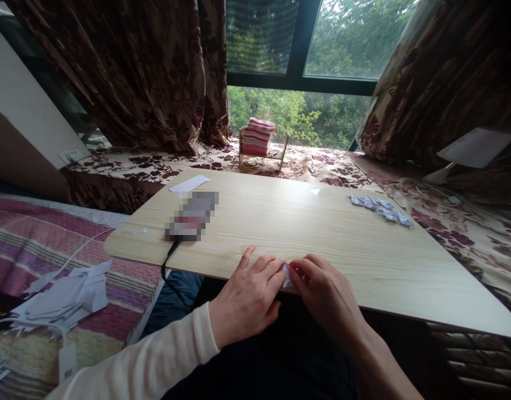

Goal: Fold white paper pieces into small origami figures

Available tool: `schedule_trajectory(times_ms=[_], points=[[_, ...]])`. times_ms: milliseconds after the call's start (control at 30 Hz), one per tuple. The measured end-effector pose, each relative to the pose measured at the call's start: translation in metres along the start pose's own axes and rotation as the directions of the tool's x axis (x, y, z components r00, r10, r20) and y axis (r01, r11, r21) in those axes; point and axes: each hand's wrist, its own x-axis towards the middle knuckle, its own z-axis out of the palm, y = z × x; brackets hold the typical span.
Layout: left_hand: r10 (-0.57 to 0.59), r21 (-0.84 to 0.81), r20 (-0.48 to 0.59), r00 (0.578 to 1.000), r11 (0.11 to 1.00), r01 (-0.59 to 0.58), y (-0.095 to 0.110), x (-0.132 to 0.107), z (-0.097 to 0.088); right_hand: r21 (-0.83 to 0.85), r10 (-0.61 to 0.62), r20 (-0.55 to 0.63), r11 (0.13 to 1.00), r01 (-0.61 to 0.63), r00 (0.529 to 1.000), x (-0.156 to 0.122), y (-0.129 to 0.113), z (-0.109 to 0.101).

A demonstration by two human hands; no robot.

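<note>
At the near edge of the wooden-topped table (255,222), both hands meet over a small folded white paper (286,274). My left hand (251,297) is closed, its index finger and thumb at the paper's left side while one other finger sticks out over the tabletop. My right hand (328,289) pinches the right side of the same paper between thumb and fingertips. Much of the paper is hidden by the fingers. Several folded white paper pieces (380,208) lie in a row near the table's far right edge.
A blurred-out device (193,218) with a black cable lies on the left of the table, by a white paper strip (189,184). Loose paper strips (70,294) cover part of the bed. Beyond the table, a small rack (261,155) holds folded striped cloths. A lamp (474,149) stands right.
</note>
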Motion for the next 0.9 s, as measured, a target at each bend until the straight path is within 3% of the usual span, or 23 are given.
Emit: schedule_trajectory(times_ms=[267, 500, 900], points=[[-0.001, -0.005, 0.026, 1.000, 1.000, 0.002, -0.002, -0.001, 0.001, -0.088, -0.100, 0.008, 0.991, 0.101, 0.995, -0.005, -0.001, -0.003], [-0.014, -0.047, 0.037, 0.999, 0.999, 0.015, -0.006, 0.001, -0.003, 0.028, -0.092, -0.003, 0.995, 0.092, 0.996, -0.006, 0.004, 0.001], [0.008, -0.050, 0.004, 1.000, 0.999, -0.008, -0.011, 0.005, -0.003, -0.070, -0.215, 0.105, 0.972, 0.223, 0.971, -0.005, 0.005, -0.008]])
